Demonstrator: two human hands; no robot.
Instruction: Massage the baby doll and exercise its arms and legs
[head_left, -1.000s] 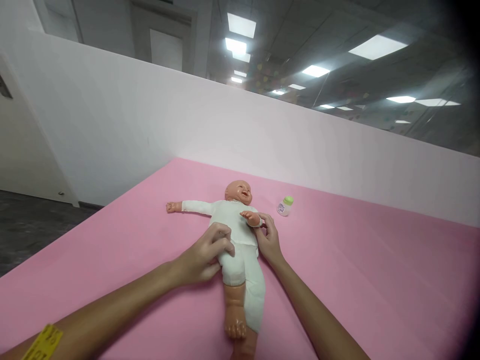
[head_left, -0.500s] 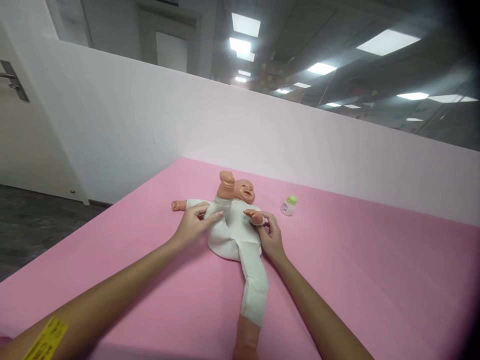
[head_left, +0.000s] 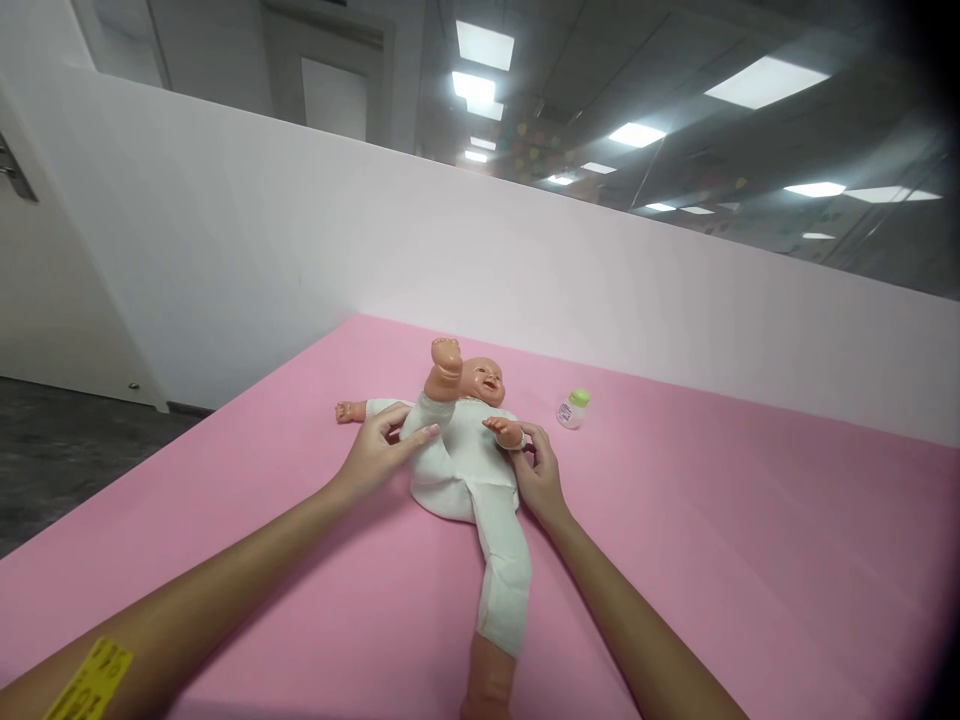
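A baby doll (head_left: 476, 450) with a white cloth body lies on its back on the pink tabletop (head_left: 315, 610), head toward the wall. One of its legs is bent up with the foot raised; the other stretches toward me. My left hand (head_left: 377, 447) grips the raised leg at the thigh, thumb on the near side and fingers partly hidden behind. On the opposite side, my right hand (head_left: 541, 475) is closed around the doll's arm near the wrist, against its body. A small baby bottle (head_left: 574, 409) with a green cap stands to the right of the doll's head.
A low white wall (head_left: 480, 250) runs along the table's far edge. At the left are a white door (head_left: 60, 270) and the dark floor (head_left: 82, 460). A yellow sticker (head_left: 94, 680) is on my left forearm.
The view has shifted slightly, so everything appears a little further left. Both hands keep their hold on the doll, and its raised leg leans very slightly more to the left.
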